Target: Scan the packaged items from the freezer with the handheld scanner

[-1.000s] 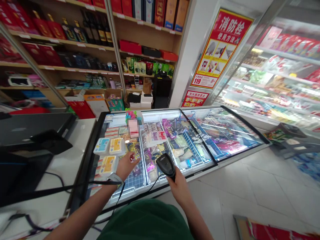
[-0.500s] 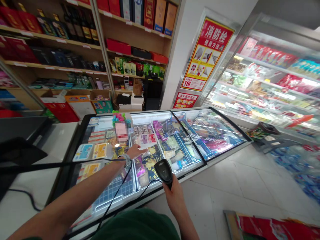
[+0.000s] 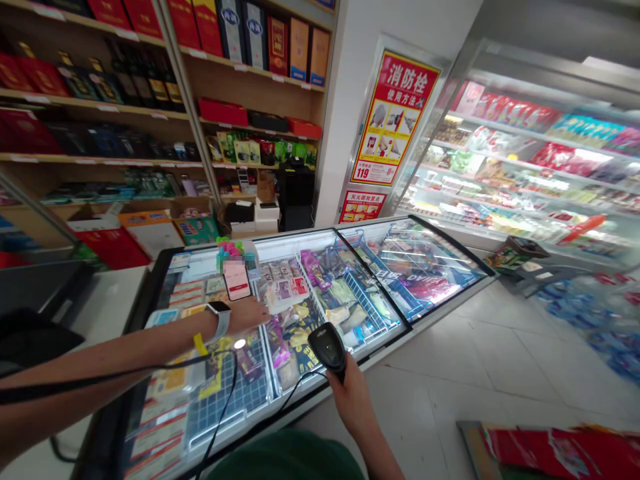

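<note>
While the right hand grips a scanner, the left reaches across the freezer

As I follow from afar, the right hand [image 3: 350,393], just below the middle of the frame, is wrapped around the handle of a black scanner [image 3: 326,343]. The handle appears to sit low in the palm, presumably so that the broad head stays uncovered and tips up over the freezer [image 3: 373,280]. Its black cable [image 3: 300,381] trails toward the lower left, with slack that I take to give the wrist room to turn.

At the middle left, the left hand [image 3: 249,315] reaches palm down above the glass, the forearm crossing nearly level. I cannot tell how wide its fingers are or whether they pinch anything. Just beyond them, near the centre of the frame, is a see-through pack with purple and red labels [image 3: 290,288]; contact is unclear to me.

Close above the left hand is a phone [image 3: 237,280], its lit screen facing my view, probably angled that way for reading; what props it is hidden from me. Under the forearm, a yellow-topped box [image 3: 173,380] shows only partly. The glass top seems to serve as a handy flat surface between the hands.
</note>
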Available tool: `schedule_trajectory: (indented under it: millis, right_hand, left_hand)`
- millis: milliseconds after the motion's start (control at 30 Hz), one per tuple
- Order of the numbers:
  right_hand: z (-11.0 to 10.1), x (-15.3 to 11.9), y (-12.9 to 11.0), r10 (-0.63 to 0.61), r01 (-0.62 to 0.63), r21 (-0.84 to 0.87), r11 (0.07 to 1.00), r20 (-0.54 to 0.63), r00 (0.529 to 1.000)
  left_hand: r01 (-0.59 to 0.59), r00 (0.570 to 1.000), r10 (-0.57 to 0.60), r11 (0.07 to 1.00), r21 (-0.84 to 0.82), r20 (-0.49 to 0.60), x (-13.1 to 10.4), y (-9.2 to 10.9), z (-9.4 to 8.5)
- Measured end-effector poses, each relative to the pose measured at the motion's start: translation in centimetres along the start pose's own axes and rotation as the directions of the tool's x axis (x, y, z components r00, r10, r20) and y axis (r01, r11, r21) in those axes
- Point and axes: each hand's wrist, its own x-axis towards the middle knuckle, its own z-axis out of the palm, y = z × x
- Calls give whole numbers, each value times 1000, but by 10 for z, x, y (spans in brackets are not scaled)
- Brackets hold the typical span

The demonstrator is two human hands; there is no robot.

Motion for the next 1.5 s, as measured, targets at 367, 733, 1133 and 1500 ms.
schedule_trajectory:
  millis: [367,733,1133,1500]
  right_hand:
    - [1,0,1,-33,33,2,999,-11,999]
    - [-3,-3,1,-37,38,23,999,-19,999]
    - [0,0,6,-36,36,-15,999,-2,999]
    - [1,8,-32,-59,72,-58,996,206,977]
  left_hand:
    - [216,967,-233,964,158,99,19,34,33]
    - [573,819,-556,808,141,-142,2,74,109]
    - [385,921,-367,907,170,-129,-9,43,82]
    - [51,968,13,967,249,-251,-96,19,19]
